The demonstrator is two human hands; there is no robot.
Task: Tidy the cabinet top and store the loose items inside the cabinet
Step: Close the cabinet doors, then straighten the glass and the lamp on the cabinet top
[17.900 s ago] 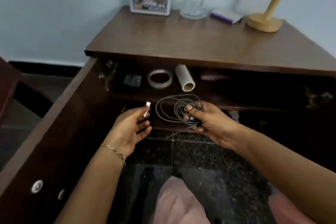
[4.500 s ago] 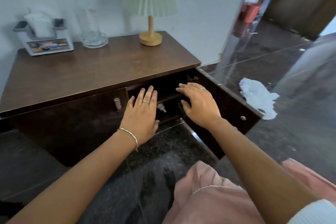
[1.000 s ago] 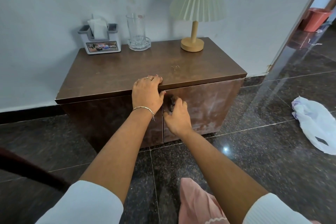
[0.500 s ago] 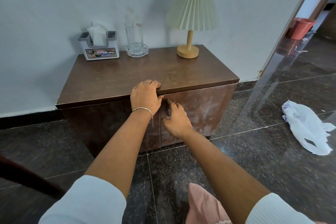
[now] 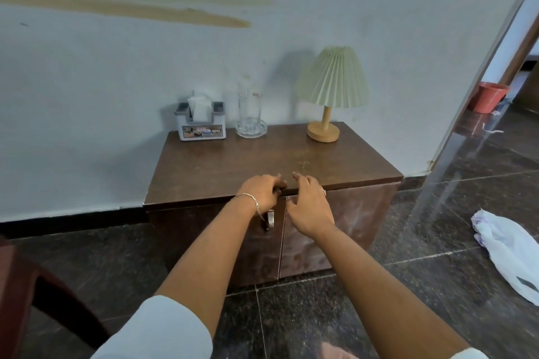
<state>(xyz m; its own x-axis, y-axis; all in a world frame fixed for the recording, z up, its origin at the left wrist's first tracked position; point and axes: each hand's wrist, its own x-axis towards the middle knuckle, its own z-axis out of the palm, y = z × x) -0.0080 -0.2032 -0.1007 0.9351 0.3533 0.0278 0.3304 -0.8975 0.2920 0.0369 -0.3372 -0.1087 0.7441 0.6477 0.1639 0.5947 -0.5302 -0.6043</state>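
The dark wooden cabinet (image 5: pixel 221 166) stands against the wall with both front doors closed. My left hand (image 5: pixel 262 191) rests on the front edge of the top, fingers curled over it, just above the metal handle (image 5: pixel 270 219) of the left door. My right hand (image 5: pixel 309 205) is beside it, fingers spread, fingertips at the top's edge over the right door (image 5: pixel 358 213), holding nothing. On the top at the back stand a tissue holder (image 5: pixel 201 122), a glass on a saucer (image 5: pixel 250 116) and a small lamp (image 5: pixel 331 90).
A white plastic bag (image 5: pixel 507 251) lies on the dark tiled floor to the right. A doorway with a red bucket (image 5: pixel 490 96) opens at the far right. A dark chair edge (image 5: pixel 35 285) shows at the lower left.
My right hand has left the door handle area and lifted to the top's edge with its fingers apart. The view has pulled back and up from the cabinet.
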